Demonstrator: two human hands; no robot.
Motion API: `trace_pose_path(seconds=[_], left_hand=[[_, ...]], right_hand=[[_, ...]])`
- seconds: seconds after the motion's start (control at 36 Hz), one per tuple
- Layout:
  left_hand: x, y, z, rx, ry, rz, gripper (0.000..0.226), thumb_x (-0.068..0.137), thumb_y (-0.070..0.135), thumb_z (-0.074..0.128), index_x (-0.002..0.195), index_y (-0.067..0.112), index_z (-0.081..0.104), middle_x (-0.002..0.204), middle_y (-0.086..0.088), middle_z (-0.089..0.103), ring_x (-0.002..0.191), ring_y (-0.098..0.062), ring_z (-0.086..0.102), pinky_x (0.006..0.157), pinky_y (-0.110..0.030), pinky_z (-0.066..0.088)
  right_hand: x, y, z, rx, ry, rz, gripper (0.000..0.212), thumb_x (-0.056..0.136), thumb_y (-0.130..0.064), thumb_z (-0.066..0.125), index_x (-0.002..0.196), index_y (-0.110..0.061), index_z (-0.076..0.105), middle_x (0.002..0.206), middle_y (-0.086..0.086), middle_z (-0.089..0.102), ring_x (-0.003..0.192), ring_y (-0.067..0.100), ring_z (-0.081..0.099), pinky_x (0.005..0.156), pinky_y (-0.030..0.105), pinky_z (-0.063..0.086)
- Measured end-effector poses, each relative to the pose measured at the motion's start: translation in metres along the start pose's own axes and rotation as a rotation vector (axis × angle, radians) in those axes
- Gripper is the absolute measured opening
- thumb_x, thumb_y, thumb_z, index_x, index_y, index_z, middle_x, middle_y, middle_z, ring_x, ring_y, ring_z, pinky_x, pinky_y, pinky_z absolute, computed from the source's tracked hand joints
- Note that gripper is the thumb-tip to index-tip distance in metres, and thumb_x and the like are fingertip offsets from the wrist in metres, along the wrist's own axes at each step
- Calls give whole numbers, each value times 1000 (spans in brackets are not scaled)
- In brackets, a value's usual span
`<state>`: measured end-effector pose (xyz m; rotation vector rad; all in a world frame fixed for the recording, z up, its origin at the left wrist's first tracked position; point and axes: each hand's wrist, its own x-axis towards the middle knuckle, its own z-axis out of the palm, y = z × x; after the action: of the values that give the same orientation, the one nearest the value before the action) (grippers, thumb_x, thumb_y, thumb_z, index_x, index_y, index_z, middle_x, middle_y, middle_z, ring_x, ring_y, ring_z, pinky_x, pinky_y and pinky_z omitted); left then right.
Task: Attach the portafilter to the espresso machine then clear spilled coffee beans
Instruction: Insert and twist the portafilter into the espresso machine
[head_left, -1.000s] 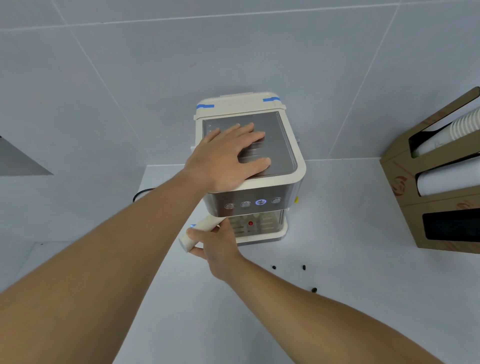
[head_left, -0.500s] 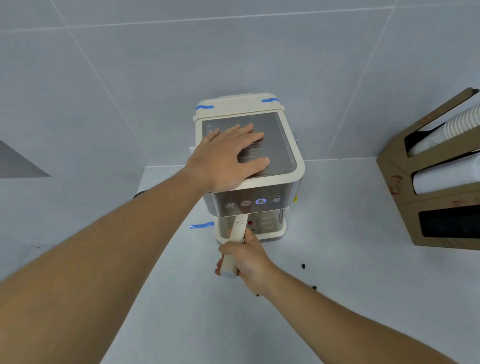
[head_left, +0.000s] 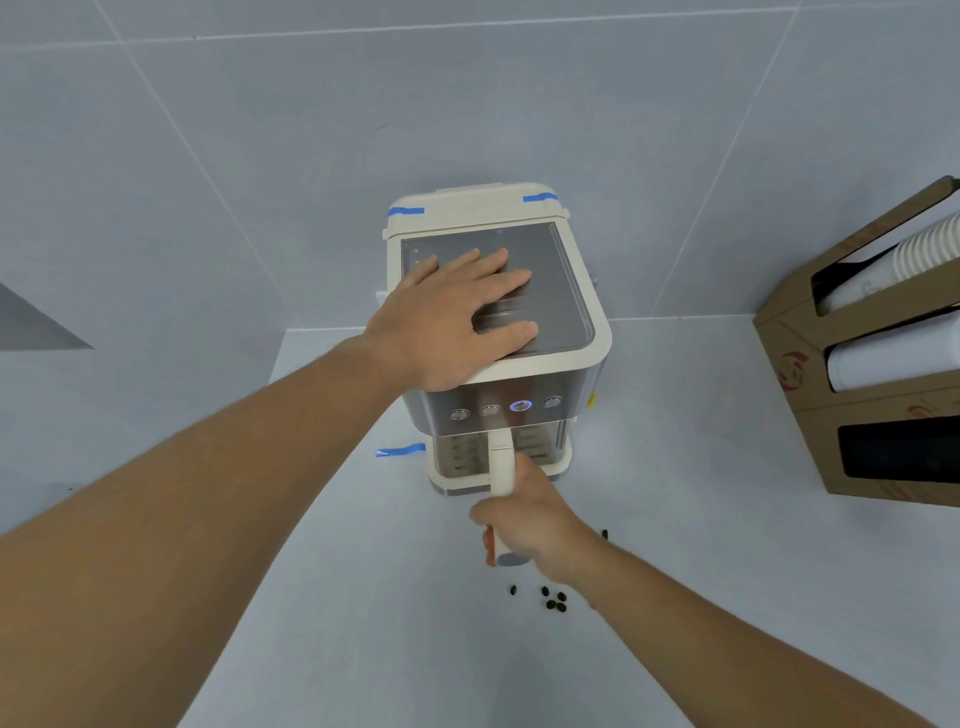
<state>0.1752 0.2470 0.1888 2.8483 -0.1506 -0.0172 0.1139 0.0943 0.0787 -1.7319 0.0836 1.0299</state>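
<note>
A cream and steel espresso machine (head_left: 563, 291) stands on the white counter against the tiled wall. My left hand (head_left: 452, 317) lies flat on its top, fingers spread. The cream portafilter handle (head_left: 502, 465) sticks straight out from under the machine's front toward me. My right hand (head_left: 530, 525) is wrapped around the handle's near end. The portafilter's basket end is hidden under the machine head. Several dark coffee beans (head_left: 553, 598) lie on the counter just in front of my right wrist, and one more bean (head_left: 604, 533) shows to its right.
A brown cardboard cup dispenser (head_left: 883, 415) with stacks of white paper cups stands at the right. A strip of blue tape (head_left: 400, 451) lies on the counter left of the machine's base. One button (head_left: 521, 406) on the machine glows blue.
My right hand has swung the portafilter handle from pointing left to pointing straight out toward me. My left hand has stayed flat on the machine's top.
</note>
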Motion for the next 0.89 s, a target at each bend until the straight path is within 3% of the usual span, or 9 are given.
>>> trace_pose_path(seconds=[0.11, 0.31, 0.58, 0.69, 0.81, 0.89], left_hand=[[-1, 1, 1, -4, -2, 8, 64, 90, 66, 38, 149, 43, 28, 163, 13, 16, 150, -8, 7, 122, -39, 0], [0, 0, 2, -11, 10, 5, 65, 89, 67, 39, 149, 42, 29, 162, 13, 17, 150, -8, 8, 122, -39, 1], [1, 1, 2, -10, 28, 3, 64, 89, 66, 40, 148, 42, 31, 162, 13, 19, 149, -7, 10, 122, -37, 1], [1, 1, 2, -25, 40, -6, 64, 89, 65, 42, 148, 41, 32, 162, 13, 21, 149, -7, 11, 122, -36, 1], [0, 3, 1, -39, 50, -16, 64, 88, 64, 45, 147, 39, 35, 161, 13, 24, 149, -7, 13, 122, -36, 3], [0, 5, 1, -45, 55, -24, 64, 88, 63, 46, 146, 38, 37, 161, 11, 25, 149, -8, 14, 122, -35, 4]], right_hand=[[2, 2, -12, -57, -41, 27, 48, 78, -4, 55, 116, -30, 45, 81, 7, 59, 52, 17, 58, 46, 24, 51], [5, 3, -18, -50, -85, 24, 53, 78, -2, 57, 121, -30, 43, 79, 12, 58, 52, 20, 57, 49, 28, 52], [6, 5, -18, 26, -101, 3, 55, 78, 1, 58, 123, -28, 44, 80, 13, 57, 56, 23, 57, 50, 30, 52], [2, 3, -20, 70, -134, -3, 39, 82, 2, 58, 108, -25, 48, 79, 12, 53, 53, 23, 55, 47, 27, 50], [-5, 5, -24, 131, -161, -3, 22, 85, -2, 61, 101, -14, 51, 77, 12, 55, 57, 24, 58, 61, 36, 55], [-7, 9, -28, 123, -130, -14, 24, 86, -9, 65, 108, -12, 56, 86, 12, 63, 67, 25, 64, 74, 42, 57]])
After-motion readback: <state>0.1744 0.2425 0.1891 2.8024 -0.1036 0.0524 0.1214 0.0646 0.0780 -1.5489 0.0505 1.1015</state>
